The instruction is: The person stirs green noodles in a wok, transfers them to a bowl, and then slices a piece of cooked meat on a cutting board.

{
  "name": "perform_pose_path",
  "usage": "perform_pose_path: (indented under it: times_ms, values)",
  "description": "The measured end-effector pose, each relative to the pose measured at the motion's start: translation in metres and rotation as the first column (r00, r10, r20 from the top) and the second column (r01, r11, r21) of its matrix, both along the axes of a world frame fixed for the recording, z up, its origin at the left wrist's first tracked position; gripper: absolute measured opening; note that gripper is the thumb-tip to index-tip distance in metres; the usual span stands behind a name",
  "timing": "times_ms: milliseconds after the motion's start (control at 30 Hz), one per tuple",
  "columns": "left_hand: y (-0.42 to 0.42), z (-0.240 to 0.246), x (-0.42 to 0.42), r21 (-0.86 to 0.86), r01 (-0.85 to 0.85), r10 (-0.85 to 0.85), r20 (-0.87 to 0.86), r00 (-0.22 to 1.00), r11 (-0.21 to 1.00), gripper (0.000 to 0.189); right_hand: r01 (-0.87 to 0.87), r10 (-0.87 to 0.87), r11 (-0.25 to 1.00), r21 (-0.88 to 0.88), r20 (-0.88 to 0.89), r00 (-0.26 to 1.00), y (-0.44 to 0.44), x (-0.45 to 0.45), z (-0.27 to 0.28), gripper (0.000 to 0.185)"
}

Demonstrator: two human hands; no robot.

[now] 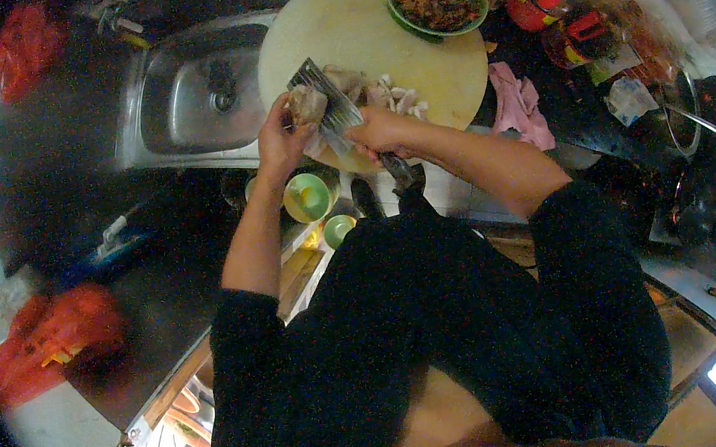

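Note:
My left hand (281,132) grips a pale, brownish chunk of food (307,105), its exact kind unclear, over the left part of a round, pale yellow cutting board (319,32). A metal cleaver (333,108) is in my right hand (383,130), its blade slanting up and left right beside the chunk. Whether the edge touches the chunk cannot be told. Behind the blade lies another brownish chunk (342,79), partly hidden. Several small whitish pieces (406,100) are heaped to its right on the board.
A green-rimmed bowl (393,8) of dark cooked food stands at the board's far right. Left is a steel sink (182,128); right are a pink cloth (519,107) and red-labelled bottles (578,38). Green bowls (307,197) sit below the board's near edge. Red plastic bags (73,329) lie left.

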State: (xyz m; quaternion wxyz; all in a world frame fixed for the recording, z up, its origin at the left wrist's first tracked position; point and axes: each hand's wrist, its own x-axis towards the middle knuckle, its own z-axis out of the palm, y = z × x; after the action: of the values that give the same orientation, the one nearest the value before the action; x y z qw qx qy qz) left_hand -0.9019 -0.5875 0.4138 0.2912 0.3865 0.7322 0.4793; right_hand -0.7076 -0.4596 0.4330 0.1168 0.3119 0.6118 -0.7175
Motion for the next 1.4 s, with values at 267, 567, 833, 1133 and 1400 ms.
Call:
perform_pose_path:
  times_ms: [267,567,833,1133,1400]
  values:
    - [-0.011,-0.002,-0.013,-0.065,0.053,-0.055,-0.021,0.998,0.996,0.079,0.148,-0.149,0.989,0.018,0.011,0.989,-0.015,-0.049,-0.006,0.025]
    - [-0.011,-0.001,-0.004,0.001,-0.094,0.093,0.060,0.994,0.996,0.072,0.098,-0.090,0.984,-0.152,0.055,0.994,-0.027,-0.005,0.012,0.018]
    - [-0.022,0.031,0.000,-0.012,-0.098,0.095,-0.179,0.979,0.995,0.073,0.086,-0.090,0.945,0.315,-0.001,0.996,-0.049,-0.056,0.008,0.022]
    - [-0.014,0.042,0.016,-0.045,-0.108,0.093,-0.256,0.962,0.993,0.061,0.043,-0.035,0.765,0.642,-0.025,0.999,-0.043,-0.063,0.003,0.021]
    - [-0.010,0.040,-0.023,0.188,-0.424,0.376,0.247,0.893,0.886,0.067,-0.165,0.157,0.850,0.499,0.060,0.986,-0.047,-0.038,0.003,0.024]
